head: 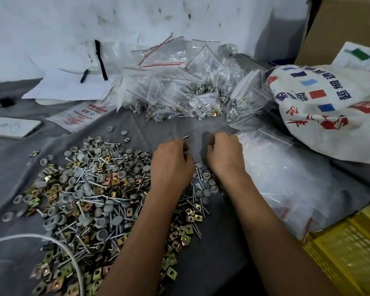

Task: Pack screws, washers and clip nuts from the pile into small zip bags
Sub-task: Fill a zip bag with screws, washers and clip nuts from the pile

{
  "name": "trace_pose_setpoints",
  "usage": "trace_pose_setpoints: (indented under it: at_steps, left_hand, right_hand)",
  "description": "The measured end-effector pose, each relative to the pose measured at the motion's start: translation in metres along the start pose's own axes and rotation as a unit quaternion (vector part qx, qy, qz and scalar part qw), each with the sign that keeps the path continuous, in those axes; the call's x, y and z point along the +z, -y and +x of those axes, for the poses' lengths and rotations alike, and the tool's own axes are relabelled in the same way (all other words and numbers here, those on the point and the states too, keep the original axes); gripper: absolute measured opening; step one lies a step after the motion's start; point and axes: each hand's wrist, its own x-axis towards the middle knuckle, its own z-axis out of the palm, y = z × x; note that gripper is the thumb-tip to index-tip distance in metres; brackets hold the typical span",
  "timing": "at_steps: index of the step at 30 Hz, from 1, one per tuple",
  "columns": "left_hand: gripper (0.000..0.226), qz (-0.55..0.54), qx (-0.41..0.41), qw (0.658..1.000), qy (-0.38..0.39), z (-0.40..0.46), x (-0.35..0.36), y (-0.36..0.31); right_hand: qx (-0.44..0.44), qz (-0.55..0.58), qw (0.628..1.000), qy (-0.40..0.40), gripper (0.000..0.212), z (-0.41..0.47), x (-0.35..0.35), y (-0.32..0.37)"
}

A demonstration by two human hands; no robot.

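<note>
Head view: left hand [171, 161] pinches screw [185, 137]; right hand [224, 154] curled, contents unclear; pile [90, 189] within reach for bagging.

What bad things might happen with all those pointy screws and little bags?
1. The left hand grips something with a thin silver screw tip poking out past its fingers; it may slip or prick.
2. The loose pile of grey round washers, silver screws and brass-coloured square clip nuts sprawls close to the grey cloth's near edge, so forearms might sweep pieces off.
3. The heap of filled clear zip bags is stacked loosely and might slide.
</note>
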Motion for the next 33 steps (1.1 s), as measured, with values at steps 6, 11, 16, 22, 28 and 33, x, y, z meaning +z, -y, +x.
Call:
trace_pose_setpoints:
  at_steps: [6,11,16,22,28,33]
  left_hand:
    - [0.010,-0.020,0.005,1.000,0.003,0.000,0.003,-0.004]
    - [0.011,-0.025,0.011,1.000,-0.003,-0.003,0.001,-0.006]
    - [0.011,-0.045,0.003,0.999,-0.014,-0.003,0.001,-0.006]
    - [0.010,-0.118,-0.016,0.991,-0.054,-0.003,-0.013,-0.006]
    - [0.009,-0.132,0.133,0.961,-0.203,-0.028,-0.074,0.012]
    - [0.019,-0.059,0.186,0.937,-0.288,-0.063,-0.129,0.081]
  right_hand:
    - [0.027,0.003,0.999,-0.044,0.048,-0.003,-0.011,-0.001]
    - [0.098,-0.056,0.994,0.006,0.022,-0.004,-0.014,-0.006]
    - [0.082,0.006,0.994,-0.067,0.025,-0.001,-0.019,-0.003]
    - [0.023,0.021,0.989,-0.141,0.032,0.005,-0.024,0.014]
    - [-0.120,0.359,0.904,-0.199,0.020,-0.008,-0.023,0.060]
    - [-0.101,0.651,0.752,-0.018,0.011,-0.028,-0.005,0.127]
